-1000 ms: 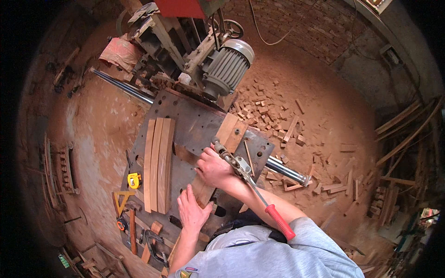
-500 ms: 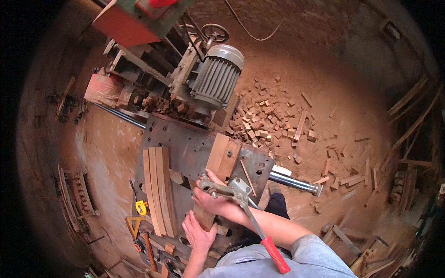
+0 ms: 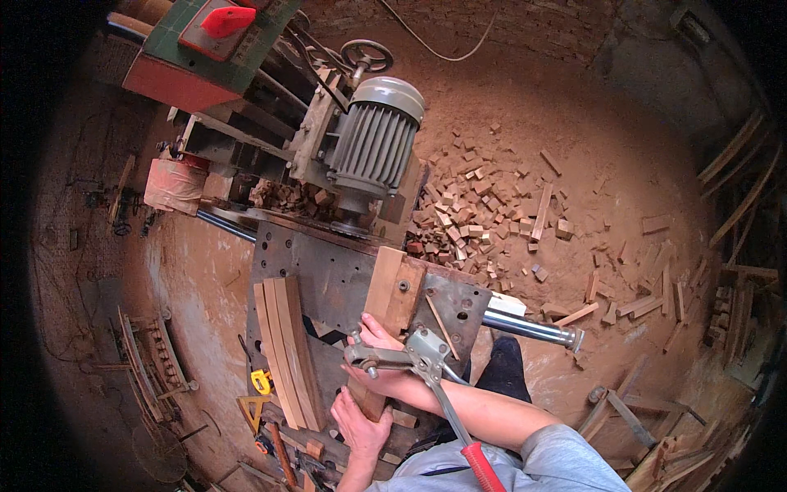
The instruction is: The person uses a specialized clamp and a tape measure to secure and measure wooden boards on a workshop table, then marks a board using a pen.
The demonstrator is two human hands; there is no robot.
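A squared length of wood lies on the metal machine table, along a bolted wooden block. My left hand is closed around its near end, thumb on one side and fingers on the other. Further up the same piece, my right hand grips it, partly hidden under the metal arm of a toggle clamp. The clamp's lever with its red handle slants back toward my body. Left of my hands, several slightly curved wooden strips lie side by side.
Beyond the metal table stands a grey motor above a flat blade, with a red switch at upper left. Offcuts heap on the floor. A yellow tape measure, a set square and a hammer lie at lower left.
My view has shifted, bringing more of the red switch and its box into sight. Both hands keep hold of the wood, with little visible movement against the table.
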